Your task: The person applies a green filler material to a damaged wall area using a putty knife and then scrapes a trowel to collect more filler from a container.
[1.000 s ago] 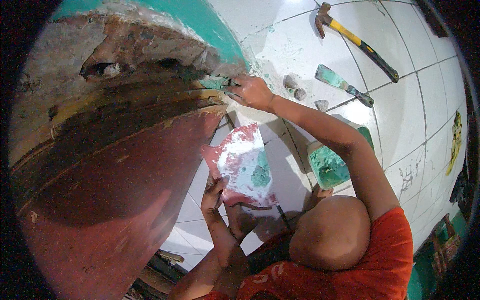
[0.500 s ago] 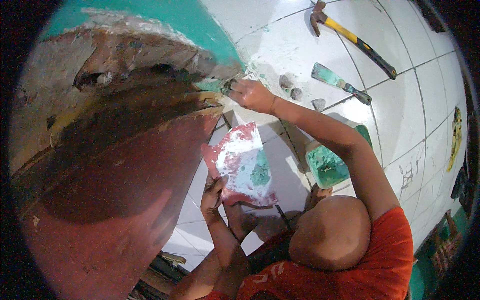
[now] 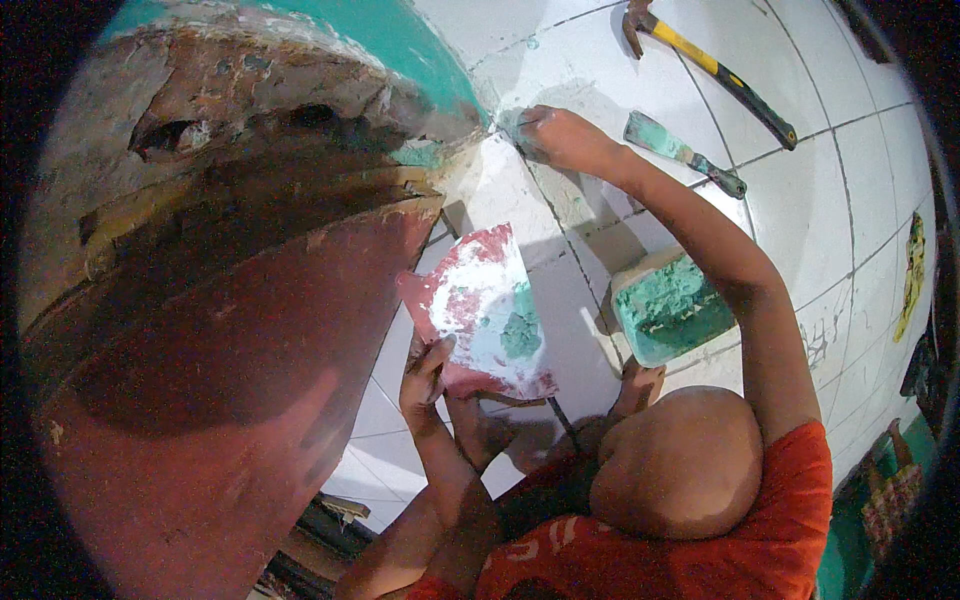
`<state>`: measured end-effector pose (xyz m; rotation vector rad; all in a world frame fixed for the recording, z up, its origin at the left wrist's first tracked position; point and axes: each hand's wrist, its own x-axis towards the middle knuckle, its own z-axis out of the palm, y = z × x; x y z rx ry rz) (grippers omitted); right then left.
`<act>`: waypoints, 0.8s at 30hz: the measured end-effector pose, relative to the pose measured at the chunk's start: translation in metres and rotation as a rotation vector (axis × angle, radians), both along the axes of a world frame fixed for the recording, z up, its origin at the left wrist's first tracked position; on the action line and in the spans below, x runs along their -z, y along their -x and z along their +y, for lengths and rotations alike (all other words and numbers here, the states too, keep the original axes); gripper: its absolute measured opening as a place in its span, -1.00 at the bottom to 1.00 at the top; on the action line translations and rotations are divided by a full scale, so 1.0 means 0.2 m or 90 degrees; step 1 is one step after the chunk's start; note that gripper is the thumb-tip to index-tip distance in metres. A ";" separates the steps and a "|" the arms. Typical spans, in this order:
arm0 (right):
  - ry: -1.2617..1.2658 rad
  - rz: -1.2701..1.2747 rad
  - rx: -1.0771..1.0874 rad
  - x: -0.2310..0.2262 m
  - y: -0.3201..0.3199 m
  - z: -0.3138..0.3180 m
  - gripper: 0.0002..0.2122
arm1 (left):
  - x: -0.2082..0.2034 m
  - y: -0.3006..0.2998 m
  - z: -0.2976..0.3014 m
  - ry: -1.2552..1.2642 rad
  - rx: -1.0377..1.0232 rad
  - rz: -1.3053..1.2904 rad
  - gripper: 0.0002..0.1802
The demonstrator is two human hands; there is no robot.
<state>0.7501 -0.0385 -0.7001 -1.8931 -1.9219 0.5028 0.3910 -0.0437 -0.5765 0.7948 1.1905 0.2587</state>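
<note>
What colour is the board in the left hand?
The board is red, smeared white and green; head view shows it best.

L hand [image 3: 426, 370] in front, ctr-left, grip closed: thumb on top, other fingers mostly hidden. L forearm [image 3: 453, 462] slants up to it from lower edge. R upper arm [image 3: 783, 350] angled fwd, elbow bent; R forearm [image 3: 688, 218] runs up-left. R hand [image 3: 568, 138] well fwd of L, back up, fingers curled, tips unclear. Bent bare knee [image 3: 682, 465] btwn arms.
</note>
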 end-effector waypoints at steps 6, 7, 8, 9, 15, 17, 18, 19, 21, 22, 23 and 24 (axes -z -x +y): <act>-0.004 -0.073 -0.014 -0.01 -0.04 -0.02 -0.77 | 0.10 0.06 -0.01 -0.060 0.017 -0.016 -0.32; 0.020 -0.052 -0.014 -0.05 -0.02 0.01 -0.77 | 0.09 0.09 -0.02 -0.101 0.025 -0.008 -0.32; 0.021 0.010 0.031 -0.10 -0.03 0.00 -0.77 | 0.09 0.12 -0.02 -0.068 -0.005 -0.017 -0.33; 0.033 0.061 0.085 -0.20 -0.07 -0.06 -0.77 | 0.10 0.09 -0.02 -0.024 -0.027 -0.038 -0.34; 0.093 -0.045 -0.137 0.05 -0.01 -0.45 -0.80 | 0.02 0.00 -0.03 -0.038 -0.024 -0.043 -0.34; 0.103 -0.102 -0.177 0.03 0.03 -0.51 -0.83 | 0.03 -0.01 -0.03 -0.027 -0.025 -0.032 -0.33; 0.112 -0.116 -0.189 0.09 0.05 -0.53 -0.84 | 0.02 -0.01 -0.03 -0.022 -0.033 -0.012 -0.32; 0.117 -0.130 -0.200 0.07 0.07 -0.52 -0.84 | 0.01 -0.02 -0.03 -0.019 -0.040 0.007 -0.32; 0.176 -0.167 -0.199 0.00 0.09 -0.52 -0.82 | 0.03 0.00 -0.03 0.001 -0.024 -0.068 -0.32; 0.125 -0.150 -0.186 -0.05 0.09 -0.52 -0.81 | 0.02 0.00 -0.03 0.011 -0.017 -0.104 -0.32; 0.073 -0.132 -0.174 -0.07 0.10 -0.51 -0.80 | 0.02 -0.01 -0.03 0.004 -0.030 -0.106 -0.32; 0.096 -0.139 -0.162 -0.06 0.09 -0.50 -0.79 | 0.02 -0.01 -0.03 -0.003 -0.043 -0.109 -0.33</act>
